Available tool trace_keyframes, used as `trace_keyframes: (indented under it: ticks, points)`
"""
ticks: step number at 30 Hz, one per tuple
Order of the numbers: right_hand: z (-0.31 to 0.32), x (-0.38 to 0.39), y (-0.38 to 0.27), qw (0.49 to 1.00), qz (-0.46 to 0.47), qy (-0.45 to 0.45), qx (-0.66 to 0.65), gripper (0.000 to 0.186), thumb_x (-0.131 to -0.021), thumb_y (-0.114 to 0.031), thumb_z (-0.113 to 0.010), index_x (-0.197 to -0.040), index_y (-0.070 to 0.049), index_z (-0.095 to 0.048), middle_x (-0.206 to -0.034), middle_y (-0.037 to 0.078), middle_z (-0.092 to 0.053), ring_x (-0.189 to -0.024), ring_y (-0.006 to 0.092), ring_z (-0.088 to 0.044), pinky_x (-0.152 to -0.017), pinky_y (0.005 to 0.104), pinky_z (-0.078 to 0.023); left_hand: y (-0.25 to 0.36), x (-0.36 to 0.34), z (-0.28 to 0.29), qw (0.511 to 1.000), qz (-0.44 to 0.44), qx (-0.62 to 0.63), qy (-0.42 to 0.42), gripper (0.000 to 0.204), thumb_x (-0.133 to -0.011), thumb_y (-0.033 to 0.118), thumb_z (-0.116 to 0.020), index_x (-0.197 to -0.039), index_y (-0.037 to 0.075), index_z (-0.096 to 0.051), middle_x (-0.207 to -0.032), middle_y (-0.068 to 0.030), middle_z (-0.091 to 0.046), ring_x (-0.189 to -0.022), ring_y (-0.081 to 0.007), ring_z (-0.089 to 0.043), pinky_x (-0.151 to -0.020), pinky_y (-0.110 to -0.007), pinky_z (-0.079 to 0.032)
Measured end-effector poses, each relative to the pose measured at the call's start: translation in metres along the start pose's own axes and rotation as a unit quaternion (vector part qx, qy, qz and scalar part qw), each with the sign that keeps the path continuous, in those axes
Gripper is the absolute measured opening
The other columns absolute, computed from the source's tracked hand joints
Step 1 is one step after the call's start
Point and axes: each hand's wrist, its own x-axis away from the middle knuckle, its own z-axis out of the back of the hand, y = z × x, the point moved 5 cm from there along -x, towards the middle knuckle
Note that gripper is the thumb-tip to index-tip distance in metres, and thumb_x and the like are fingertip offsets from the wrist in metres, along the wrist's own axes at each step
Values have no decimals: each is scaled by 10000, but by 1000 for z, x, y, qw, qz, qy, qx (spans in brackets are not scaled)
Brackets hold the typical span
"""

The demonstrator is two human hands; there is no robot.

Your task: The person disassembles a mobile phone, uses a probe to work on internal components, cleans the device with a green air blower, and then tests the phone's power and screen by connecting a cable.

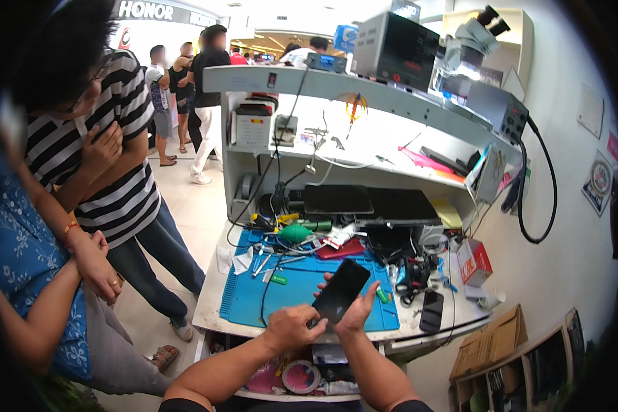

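Observation:
A black smartphone [343, 288], its screen dark, lies tilted in my right hand [356, 313]. The fingers of that hand wrap behind it, with fingertips showing at its left edge and the thumb beside its right edge. My left hand [292, 328] is closed, thumb and fingers together, against the phone's lower left corner. Whatever those fingers pinch, if anything, is hidden. Under both hands is a blue work mat [244, 295]. Small hand tools [261, 261] and a green cap-like piece [279, 279] lie on it, left of the phone.
A green blower bulb [294, 233] and clutter line the mat's back. Another dark phone [431, 312] lies at right, near tangled cables [413, 275] and a red-white box [474, 262]. Below my forearms, an open drawer holds a tape roll [301, 377]. Two people stand close at left.

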Motion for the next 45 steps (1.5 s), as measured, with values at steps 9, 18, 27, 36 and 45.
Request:
trace_keyframes:
  ticks: [9,18,27,36,45]
  points:
    - [4,-4,11,999,-15,-14,-29,1131,-978,-997,-301,-1488,-37,-616,-1334,226,-742,-1122,374,-767,-981,584,-649,3,-2,4,999,27,-10,-37,207,-879,215,-914,-837,60,-784,-752,-74,-722,-581,-218,-692,-545,-344,-537]
    - [2,-5,8,999,-21,-10,-27,1112,-1001,-979,-280,-1482,-38,-628,-1315,222,-753,-1099,348,-780,-947,537,-673,3,-3,0,999,27,-15,-41,192,-879,187,-917,-838,58,-781,-747,-60,-721,-568,-195,-674,-536,-332,-521]
    - [4,-6,8,1000,-12,-14,-10,1130,-991,-989,-275,-1478,-31,-623,-1319,234,-750,-1104,358,-780,-947,544,-673,3,-3,-2,999,19,-14,-32,202,-877,200,-910,-822,75,-761,-721,-56,-703,-560,-210,-673,-517,-345,-514]
    - [1,-4,6,1000,-9,-18,-4,1131,-993,-987,-276,-1474,-23,-623,-1314,230,-753,-1098,355,-782,-946,543,-674,6,-3,0,999,16,-14,-31,202,-882,196,-910,-824,67,-765,-732,-67,-704,-551,-218,-652,-521,-350,-499]
    - [0,-3,6,1000,-7,-24,-5,1130,-995,-984,-285,-1480,-20,-620,-1321,235,-750,-1102,352,-783,-949,538,-676,7,-2,0,999,23,-20,-36,201,-885,194,-910,-824,61,-772,-751,-76,-711,-565,-227,-653,-540,-358,-502]
